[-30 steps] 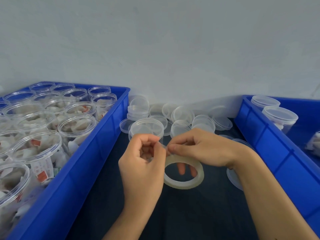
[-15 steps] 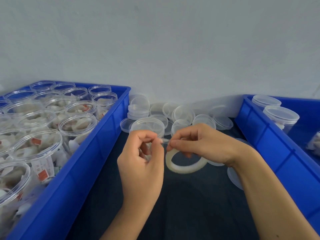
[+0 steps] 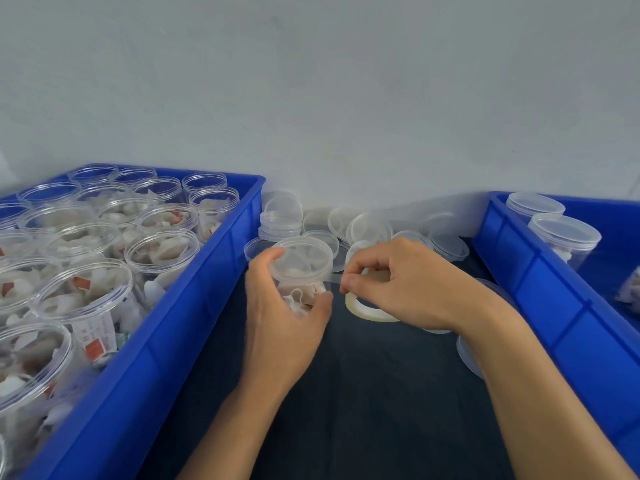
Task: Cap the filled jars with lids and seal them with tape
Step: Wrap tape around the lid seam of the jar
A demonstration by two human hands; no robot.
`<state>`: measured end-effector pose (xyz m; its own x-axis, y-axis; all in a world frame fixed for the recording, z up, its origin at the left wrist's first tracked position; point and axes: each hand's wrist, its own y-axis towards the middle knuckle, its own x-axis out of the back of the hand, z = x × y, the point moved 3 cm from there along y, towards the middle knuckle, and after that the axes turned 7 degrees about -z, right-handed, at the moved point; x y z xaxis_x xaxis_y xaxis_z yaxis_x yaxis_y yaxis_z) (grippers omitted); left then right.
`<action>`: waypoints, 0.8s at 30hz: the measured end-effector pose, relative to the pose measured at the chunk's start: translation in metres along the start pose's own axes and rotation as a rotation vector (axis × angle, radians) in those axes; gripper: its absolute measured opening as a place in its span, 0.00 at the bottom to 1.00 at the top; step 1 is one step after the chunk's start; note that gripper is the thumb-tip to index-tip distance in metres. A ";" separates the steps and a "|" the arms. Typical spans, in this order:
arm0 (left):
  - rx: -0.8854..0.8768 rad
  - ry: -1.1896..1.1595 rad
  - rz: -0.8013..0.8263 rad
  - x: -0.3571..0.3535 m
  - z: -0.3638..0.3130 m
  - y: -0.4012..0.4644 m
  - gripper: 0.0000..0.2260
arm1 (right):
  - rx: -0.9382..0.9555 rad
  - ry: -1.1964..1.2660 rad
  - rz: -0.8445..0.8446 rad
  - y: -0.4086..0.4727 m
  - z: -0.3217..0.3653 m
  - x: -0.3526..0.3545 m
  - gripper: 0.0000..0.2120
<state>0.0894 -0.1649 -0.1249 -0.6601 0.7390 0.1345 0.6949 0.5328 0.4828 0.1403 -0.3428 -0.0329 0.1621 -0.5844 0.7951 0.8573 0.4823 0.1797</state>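
Our left hand (image 3: 280,327) curled round the capped jar (image 3: 300,271), our right hand (image 3: 398,282) pinching the tape roll (image 3: 367,311).

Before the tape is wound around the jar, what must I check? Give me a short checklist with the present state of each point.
1. Lid sits on the jar: ok, it looks level.
2. Left hand has a firm grip on the jar: ok, fingers curl round its body.
3. Right hand holds the tape roll: ok.
4. Tape strip runs from the roll toward the jar: ok.
5. Strip end is stuck at the lid seam: cannot tell, clear tape on clear plastic.
6. Strip is free of twists: cannot tell.
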 end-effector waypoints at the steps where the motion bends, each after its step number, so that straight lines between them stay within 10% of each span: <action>1: -0.007 0.036 -0.003 0.000 0.003 0.001 0.33 | -0.002 -0.017 -0.001 0.000 0.001 0.000 0.10; 24: -0.006 -0.024 0.070 -0.006 -0.019 -0.014 0.33 | 0.015 -0.166 -0.065 0.002 0.005 0.002 0.11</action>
<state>0.0785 -0.1846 -0.1163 -0.6030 0.7840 0.1472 0.7373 0.4773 0.4781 0.1400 -0.3404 -0.0282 0.0228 -0.4991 0.8663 0.8557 0.4578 0.2413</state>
